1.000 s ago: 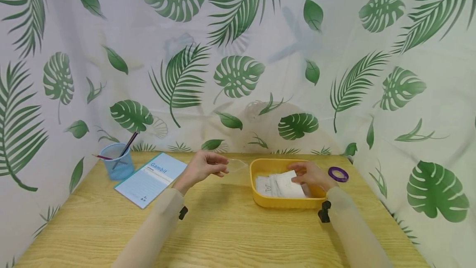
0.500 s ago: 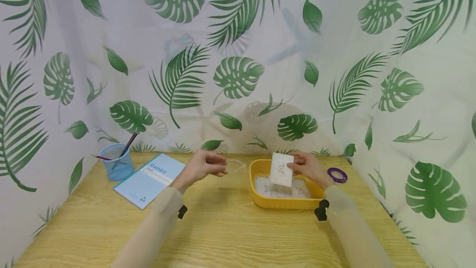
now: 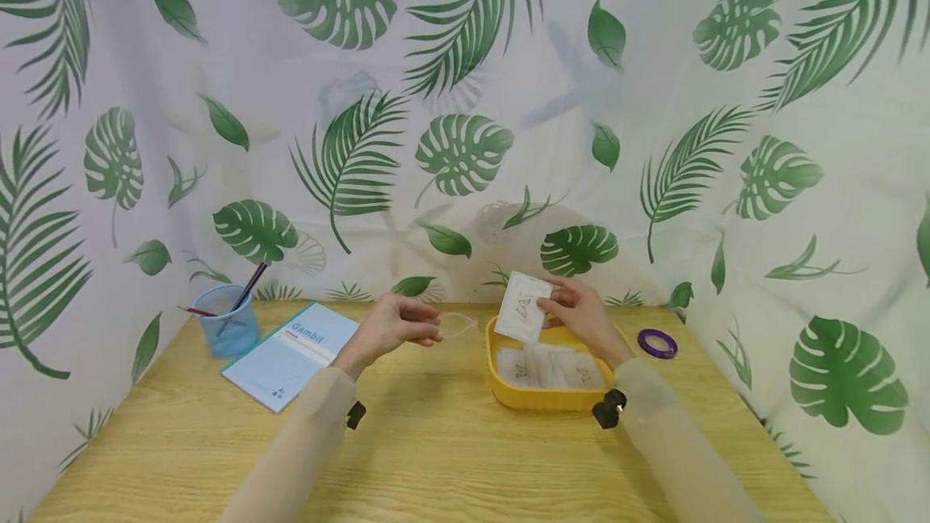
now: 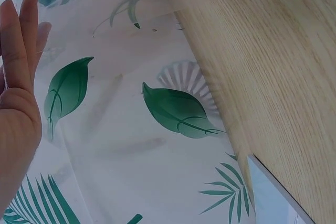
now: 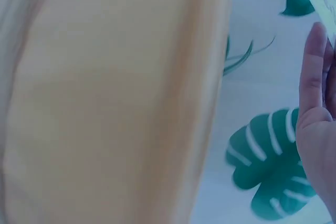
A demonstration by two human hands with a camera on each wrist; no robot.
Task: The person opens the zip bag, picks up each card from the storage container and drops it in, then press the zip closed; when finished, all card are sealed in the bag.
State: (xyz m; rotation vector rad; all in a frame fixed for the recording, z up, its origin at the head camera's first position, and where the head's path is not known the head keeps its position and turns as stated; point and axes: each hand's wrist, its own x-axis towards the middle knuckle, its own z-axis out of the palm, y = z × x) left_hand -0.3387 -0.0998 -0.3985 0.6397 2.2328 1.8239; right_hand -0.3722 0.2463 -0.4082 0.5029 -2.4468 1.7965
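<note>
- While the right hand [image 3: 581,317] pinches a white packet [image 3: 521,309] between thumb and fingers, the left hand [image 3: 395,329] holds a thin, see-through item [image 3: 458,325] by its near end.
- The pinched packet is tilted over the back left part of a yellow tray [image 3: 545,400], its butterfly print facing the head camera; whether it touches the rim, I cannot tell.
- Inside the tray lie more white packets [image 3: 552,366], some overlapping, with butterfly prints on at least two.
- The see-through item is held up just left of the tray, its outline showing as a pale loop; its exact kind is unclear.
- To the right of the tray, a purple ring [image 3: 659,354] lies flat on the desk [image 3: 436,458].
- At the left stands a blue cup [image 3: 231,333] with dark pencils [image 3: 250,285] and a red one leaning in it.
- Just beside the cup, a light blue notebook [image 3: 283,361] marked "Gambit" lies at a slant, near the left hand.
- Behind everything hangs a white curtain [image 3: 465,208] printed with green leaves.
</note>
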